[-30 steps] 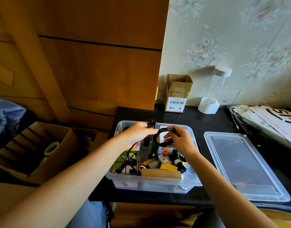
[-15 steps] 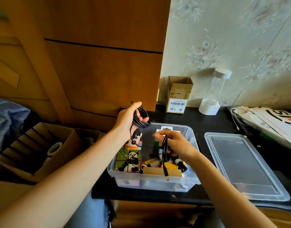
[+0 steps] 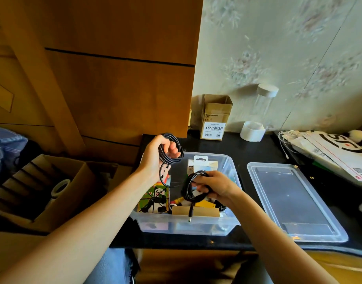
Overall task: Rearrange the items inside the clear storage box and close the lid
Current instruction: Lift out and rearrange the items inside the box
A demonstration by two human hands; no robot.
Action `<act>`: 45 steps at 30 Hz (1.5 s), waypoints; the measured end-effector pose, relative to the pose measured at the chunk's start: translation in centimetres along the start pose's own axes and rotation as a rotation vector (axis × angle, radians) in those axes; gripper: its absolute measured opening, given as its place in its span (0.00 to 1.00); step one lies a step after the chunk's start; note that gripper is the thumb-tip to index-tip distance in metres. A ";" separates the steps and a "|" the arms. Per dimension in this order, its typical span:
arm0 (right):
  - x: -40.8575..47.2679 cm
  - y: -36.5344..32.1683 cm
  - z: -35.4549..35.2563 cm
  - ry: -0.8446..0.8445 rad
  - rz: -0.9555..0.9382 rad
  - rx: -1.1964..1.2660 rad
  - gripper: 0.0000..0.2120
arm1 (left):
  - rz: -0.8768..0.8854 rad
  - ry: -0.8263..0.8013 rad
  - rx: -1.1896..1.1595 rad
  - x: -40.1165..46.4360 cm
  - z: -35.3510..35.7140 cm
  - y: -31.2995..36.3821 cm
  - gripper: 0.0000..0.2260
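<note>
The clear storage box [image 3: 231,167] stands open on the black table, filled with small items: a panda-print cube [image 3: 155,198], a brown cardboard piece [image 3: 204,211], a white carded package [image 3: 200,162]. Its clear lid [image 3: 294,201] lies flat to the right. My left hand [image 3: 155,154] grips a coil of black cable [image 3: 172,152] above the box's back left corner. My right hand [image 3: 215,186] holds a second black coil [image 3: 189,188] over the box's middle, its plug end [image 3: 190,214] dangling down.
A small cardboard carton [image 3: 215,117], a white tape roll [image 3: 252,131] and a clear jar [image 3: 264,103] stand at the back by the wall. Papers and a white cable [image 3: 323,148] lie at the right. An open cardboard box [image 3: 43,187] sits on the floor left.
My left hand lifted its cable coil up and left out of the box. My right hand gathered the other cable into a loop above the box's middle.
</note>
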State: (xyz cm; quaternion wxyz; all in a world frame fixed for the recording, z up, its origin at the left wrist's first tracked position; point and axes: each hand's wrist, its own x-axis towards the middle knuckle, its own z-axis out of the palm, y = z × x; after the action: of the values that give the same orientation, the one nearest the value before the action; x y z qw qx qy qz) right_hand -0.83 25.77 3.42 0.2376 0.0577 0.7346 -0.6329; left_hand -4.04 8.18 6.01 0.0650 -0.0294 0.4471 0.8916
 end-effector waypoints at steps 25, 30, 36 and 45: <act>1.5 -1.5 0.7 0.092 -0.176 0.154 0.05 | -0.173 -0.200 0.632 -0.9 -2.5 -2.1 0.10; 1.8 -1.1 0.2 0.149 -0.229 0.113 0.03 | -0.159 -0.213 0.778 -1.1 -2.9 -2.0 0.06; 2.0 -1.0 -0.7 0.226 -0.185 0.177 0.11 | -0.153 -0.292 0.909 -1.1 -3.4 -1.8 0.12; 2.2 -0.7 0.1 -0.112 -0.103 0.093 0.18 | -0.194 -0.240 0.920 -0.7 -3.2 -1.5 0.06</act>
State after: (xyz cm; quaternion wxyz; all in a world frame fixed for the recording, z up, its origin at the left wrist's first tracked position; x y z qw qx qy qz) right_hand -3.03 25.01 3.14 0.2428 -0.0047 0.6918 -0.6800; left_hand -3.15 6.40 2.99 0.2054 0.0640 0.7796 0.5881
